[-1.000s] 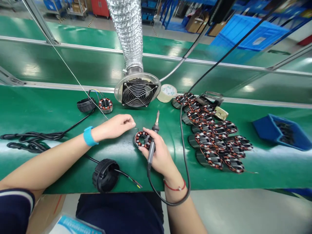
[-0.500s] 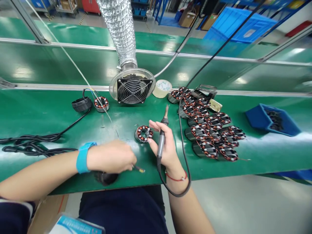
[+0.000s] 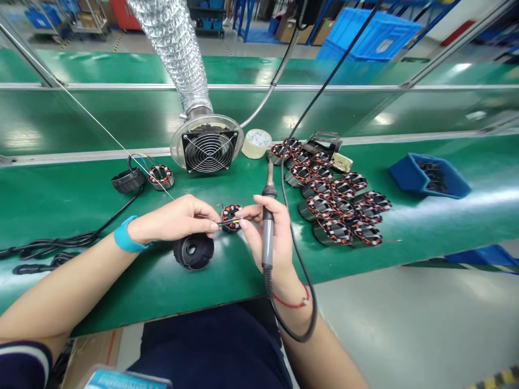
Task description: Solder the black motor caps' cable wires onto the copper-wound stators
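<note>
My left hand (image 3: 178,219) pinches the end of a thin black cable with coloured wire tips (image 3: 227,221), holding it over a small copper-wound stator (image 3: 231,212) on the green table (image 3: 73,194). The cable comes out of a round black housing (image 3: 193,251) lying just below that hand. My right hand (image 3: 265,232) grips a soldering iron (image 3: 267,216) upright, tip pointing away, and its fingertips touch the wire ends beside the stator. A blue band is on my left wrist.
A fume extractor fan (image 3: 207,150) on a foil duct stands behind. A heap of several stators (image 3: 332,202) lies to the right, with a tape roll (image 3: 256,142) and blue bin (image 3: 427,175). Another black housing (image 3: 127,179) and stator (image 3: 161,175) sit at left, near coiled black cables (image 3: 48,246).
My left hand went down to the black housing at the table's edge, then lifted its cable end up to the stator. The housing slid further onto the table. The right hand closed in on the wire tips.
</note>
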The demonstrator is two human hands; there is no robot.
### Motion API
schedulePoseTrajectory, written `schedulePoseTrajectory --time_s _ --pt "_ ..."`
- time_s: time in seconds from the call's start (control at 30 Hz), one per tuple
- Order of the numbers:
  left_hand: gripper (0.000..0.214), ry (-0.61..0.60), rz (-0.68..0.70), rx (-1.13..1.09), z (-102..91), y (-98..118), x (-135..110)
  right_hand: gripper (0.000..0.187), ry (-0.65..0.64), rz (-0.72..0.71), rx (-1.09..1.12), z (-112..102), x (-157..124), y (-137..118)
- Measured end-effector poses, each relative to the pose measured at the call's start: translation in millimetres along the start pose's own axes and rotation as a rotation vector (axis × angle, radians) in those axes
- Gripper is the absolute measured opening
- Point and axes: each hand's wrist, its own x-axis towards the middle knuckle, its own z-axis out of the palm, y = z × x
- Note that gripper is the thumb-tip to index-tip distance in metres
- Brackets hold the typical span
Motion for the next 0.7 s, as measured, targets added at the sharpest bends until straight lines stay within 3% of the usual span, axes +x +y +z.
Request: schedulePoseTrajectory --time_s 0.1,0.23,0.3,0.53,0.7 --pt "0.018 0.046 0.012 -0.063 7.8 0 1 0.042 0.029 0.057 0.027 2 -1 3" --pt "0.019 0.279 0.034 -0.323 24.4 4 4 0.040 0.031 0.113 0.036 5 -3 6" --pt "0.016 0.336 0.045 -0.372 31.0 7 4 0.040 0.035 0.133 0.048 7 -3 5" --pt "0.011 0.404 0.197 -0.268 38.0 7 4 0.043 0.028 0.137 0.053 8 -2 3" --pt "0.013 0.438 0.208 -0.264 41.6 2 6 0.044 0.013 0.113 0.016 8 -1 4"
